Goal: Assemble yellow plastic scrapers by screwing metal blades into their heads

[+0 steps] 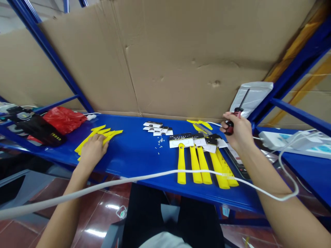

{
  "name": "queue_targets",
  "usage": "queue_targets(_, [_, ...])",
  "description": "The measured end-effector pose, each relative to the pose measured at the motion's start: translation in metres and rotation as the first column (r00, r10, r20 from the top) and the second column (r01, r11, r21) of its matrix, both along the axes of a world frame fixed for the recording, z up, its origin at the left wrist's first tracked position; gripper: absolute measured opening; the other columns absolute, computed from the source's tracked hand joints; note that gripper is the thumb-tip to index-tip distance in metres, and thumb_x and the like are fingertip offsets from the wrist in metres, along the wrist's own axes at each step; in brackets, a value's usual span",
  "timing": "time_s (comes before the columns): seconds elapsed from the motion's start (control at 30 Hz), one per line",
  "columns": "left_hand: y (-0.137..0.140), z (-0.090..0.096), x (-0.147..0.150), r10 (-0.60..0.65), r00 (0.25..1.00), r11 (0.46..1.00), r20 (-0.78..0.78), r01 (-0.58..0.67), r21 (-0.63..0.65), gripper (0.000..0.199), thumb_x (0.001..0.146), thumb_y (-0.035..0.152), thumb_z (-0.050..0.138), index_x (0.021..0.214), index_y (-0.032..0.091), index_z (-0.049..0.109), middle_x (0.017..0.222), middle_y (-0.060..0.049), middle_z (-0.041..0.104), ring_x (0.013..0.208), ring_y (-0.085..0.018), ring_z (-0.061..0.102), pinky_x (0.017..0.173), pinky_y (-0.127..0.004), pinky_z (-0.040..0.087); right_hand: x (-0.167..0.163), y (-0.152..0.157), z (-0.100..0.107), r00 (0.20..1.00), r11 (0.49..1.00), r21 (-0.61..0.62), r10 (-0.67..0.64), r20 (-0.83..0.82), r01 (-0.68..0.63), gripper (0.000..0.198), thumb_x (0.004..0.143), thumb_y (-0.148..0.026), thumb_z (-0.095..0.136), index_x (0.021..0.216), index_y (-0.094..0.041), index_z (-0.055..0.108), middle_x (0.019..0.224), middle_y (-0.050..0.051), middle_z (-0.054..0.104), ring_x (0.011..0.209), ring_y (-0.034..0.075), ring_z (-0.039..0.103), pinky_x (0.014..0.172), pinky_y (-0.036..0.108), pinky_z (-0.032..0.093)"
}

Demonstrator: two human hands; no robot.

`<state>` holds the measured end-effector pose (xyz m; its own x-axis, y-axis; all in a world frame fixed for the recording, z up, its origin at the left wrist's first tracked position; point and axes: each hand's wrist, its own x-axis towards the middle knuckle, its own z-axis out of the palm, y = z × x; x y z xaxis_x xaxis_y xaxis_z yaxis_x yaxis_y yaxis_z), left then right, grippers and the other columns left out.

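Note:
My left hand (93, 148) is at the table's left side, fingers curled over a pile of yellow plastic pieces (85, 141) and gripping among them; the fingertips are partly hidden. Raised at the right, my right hand (239, 131) holds a screwdriver (237, 112) with a red and black handle, its shaft pointing up. Several yellow handles (181, 165) with black-and-white cards (181, 140) at their far ends lie in a row left of that hand. Small loose parts (160, 141) are scattered mid-table near a stack of cards (157, 128).
A white cable (144, 176) crosses in front of me. Yellow scraper-like pieces (201, 126) lie at the back. A red plastic bag (63, 119) and a black device (43, 129) stand left. At right are a power strip (297, 143) and a dark phone-like object (239, 162). Cardboard (176, 62) walls the back.

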<state>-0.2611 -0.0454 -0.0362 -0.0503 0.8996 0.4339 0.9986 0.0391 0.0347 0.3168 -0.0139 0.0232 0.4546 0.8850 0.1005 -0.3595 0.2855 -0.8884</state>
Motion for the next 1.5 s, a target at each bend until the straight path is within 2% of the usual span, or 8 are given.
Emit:
queue_targets(0.43, [0.007,0.005,0.015,-0.069,0.995,0.992,0.072,0.076,-0.103,0.047,0.104,0.041,0.045,0.134,0.012,0.067,0.146,-0.029,0.073,0.139,-0.046,0.068,0.115,-0.062,0.057,-0.003,0.004,-0.006,0.996,0.997,0.017,0.069,0.047,-0.070,0.032,0.063,-0.020,0.092,0.083,-0.024,0.067,0.077,-0.004,0.059,0.053,0.009,0.048,0.037,0.020,0.041])
queue_targets(0.6, [0.001,0.015,0.041,-0.221,0.949,0.975,0.224,0.213,0.059,0.052,0.110,0.045,0.044,0.142,0.011,0.067,0.153,-0.028,0.070,0.148,-0.043,0.063,0.128,-0.065,0.046,-0.006,0.006,-0.009,0.994,0.998,0.011,0.054,0.095,-0.055,0.032,0.068,-0.028,0.095,0.082,-0.023,0.067,0.085,-0.002,0.064,0.052,0.009,0.051,0.036,0.022,0.042])
queue_targets(0.7, [-0.005,0.031,0.070,-0.366,0.759,0.931,0.538,0.291,0.222,0.053,0.110,0.054,0.058,0.144,0.016,0.068,0.138,-0.020,0.078,0.123,-0.034,0.075,0.114,-0.055,0.060,-0.005,0.008,-0.010,0.992,0.999,0.012,0.049,0.115,-0.050,0.035,0.072,-0.032,0.097,0.083,-0.023,0.065,0.087,-0.002,0.065,0.052,0.008,0.053,0.037,0.022,0.044])
queue_targets(0.83, [-0.010,0.057,0.117,-0.531,0.141,0.807,0.835,0.384,0.449,0.056,0.100,0.056,0.080,0.139,0.018,0.071,0.123,-0.016,0.081,0.097,-0.023,0.076,0.079,-0.033,0.066,-0.006,0.011,-0.013,0.986,0.999,0.013,0.040,0.163,-0.043,0.045,0.075,-0.048,0.099,0.083,-0.023,0.062,0.089,-0.001,0.066,0.052,0.008,0.053,0.038,0.022,0.043])
queue_targets(0.93, [-0.011,0.073,0.149,-0.521,-0.139,0.747,0.842,0.402,0.529,0.050,0.094,0.045,0.090,0.131,0.017,0.075,0.111,-0.013,0.080,0.087,-0.019,0.073,0.068,-0.029,0.063,-0.008,0.013,-0.014,0.973,0.999,0.019,0.030,0.229,-0.035,0.059,0.075,-0.068,0.096,0.084,-0.024,0.058,0.091,0.000,0.065,0.054,0.009,0.053,0.040,0.023,0.045])
queue_targets(1.13, [0.004,0.083,0.196,-0.422,-0.330,0.685,0.844,0.494,0.536,0.038,0.093,0.037,0.093,0.120,0.017,0.077,0.098,-0.006,0.071,0.078,-0.014,0.065,0.054,-0.021,0.055,0.000,0.012,-0.020,0.838,1.000,-0.022,0.018,0.545,-0.007,0.066,0.081,-0.084,0.081,0.079,-0.029,0.043,0.066,-0.005,0.051,0.053,0.014,0.051,0.044,0.028,0.044])
queue_targets(1.33, [0.057,0.076,0.233,-0.225,-0.389,0.638,0.893,0.634,0.437,0.040,0.090,0.039,0.095,0.114,0.018,0.071,0.096,-0.003,0.069,0.072,-0.012,0.064,0.048,-0.019,0.051,0.029,0.033,-0.009,0.455,0.982,-0.167,0.110,0.884,0.088,0.059,0.081,-0.059,0.089,0.063,-0.028,0.042,0.054,-0.005,0.043,0.058,0.016,0.043,0.057,0.032,0.034])
queue_targets(1.5, [0.096,0.058,0.243,-0.090,-0.406,0.662,0.910,0.658,0.359,0.046,0.081,0.040,0.100,0.104,0.016,0.067,0.089,-0.001,0.067,0.063,-0.010,0.060,0.042,-0.018,0.046,0.040,0.074,0.011,0.135,0.945,-0.324,0.317,0.939,0.032,0.049,0.071,-0.030,0.093,0.057,-0.026,0.047,0.056,-0.003,0.051,0.065,0.017,0.049,0.064,0.033,0.032])
